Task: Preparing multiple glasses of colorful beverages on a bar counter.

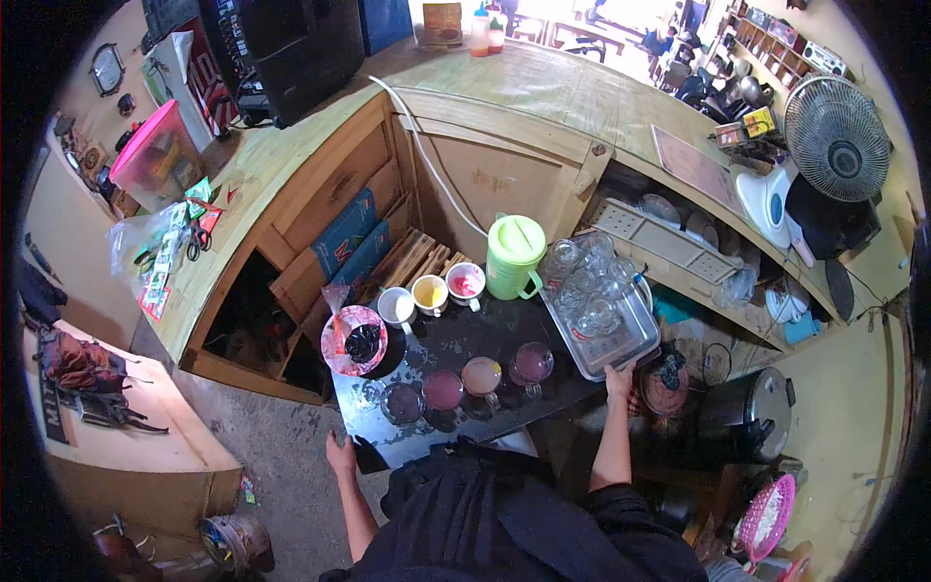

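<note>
My right hand (620, 383) grips the near corner of a clear plastic tray (627, 340), which holds several upturned glass mugs (582, 284). At the table's near left edge, my left hand (340, 455) has its fingers apart; a dark patch beside it is unclear. Before me on the dark, wet table (465, 327) stand a dark purple drink (402, 402), a pink drink (443, 391), a paler drink (481, 376) and a mauve drink (533, 362) in glass mugs. Behind them are a white cup (396, 305), a cup with yellow contents (430, 294) and one with red residue (465, 282).
A green lidded pitcher (516, 254) stands at the table's back, touching or close to the tray. A pink bowl (354, 338) holds a black bag. Wooden counters (502, 124) wrap around, bearing a fan (836, 138) and a loudspeaker (291, 58). A metal pot (749, 415) stands right.
</note>
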A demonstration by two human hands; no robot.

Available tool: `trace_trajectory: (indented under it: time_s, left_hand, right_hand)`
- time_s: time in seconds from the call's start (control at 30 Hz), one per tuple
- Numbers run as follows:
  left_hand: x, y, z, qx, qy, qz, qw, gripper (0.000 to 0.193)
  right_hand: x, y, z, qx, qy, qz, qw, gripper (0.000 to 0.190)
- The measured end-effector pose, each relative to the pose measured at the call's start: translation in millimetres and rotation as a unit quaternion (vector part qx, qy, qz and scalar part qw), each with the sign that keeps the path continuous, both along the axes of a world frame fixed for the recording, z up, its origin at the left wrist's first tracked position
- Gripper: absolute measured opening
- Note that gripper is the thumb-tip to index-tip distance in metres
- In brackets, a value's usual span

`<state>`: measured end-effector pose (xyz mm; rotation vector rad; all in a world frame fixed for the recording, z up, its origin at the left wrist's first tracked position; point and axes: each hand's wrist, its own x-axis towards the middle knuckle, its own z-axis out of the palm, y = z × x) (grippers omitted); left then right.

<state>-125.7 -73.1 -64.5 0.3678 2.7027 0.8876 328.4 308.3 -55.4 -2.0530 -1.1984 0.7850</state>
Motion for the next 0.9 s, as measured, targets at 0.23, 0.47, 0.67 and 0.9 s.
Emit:
trace_trajectory:
  time_s: [0.23,0.47,0.67,0.9]
  left_hand:
    - [13,21,25,-0.008,0.002,-0.022,1.0,0.049]
    - [35,7,43,-0.083,-0.057,-0.085,0.991,0.045]
    - [75,18,53,-0.239,-0.121,-0.179,0.947,0.073]
    - [85,17,35,-0.233,-0.116,-0.171,0.95,0.084]
  right_hand:
    - [13,5,-13,-0.096,0.027,-0.022,0.995,0.086]
    - [-70,-54,122,0.207,-0.076,0.068,0.973,0.022]
    - [-164,-110,175,0.094,0.092,0.443,0.887,0.01]
    - [-235,-160,188,0.133,0.056,0.581,0.801,0.023]
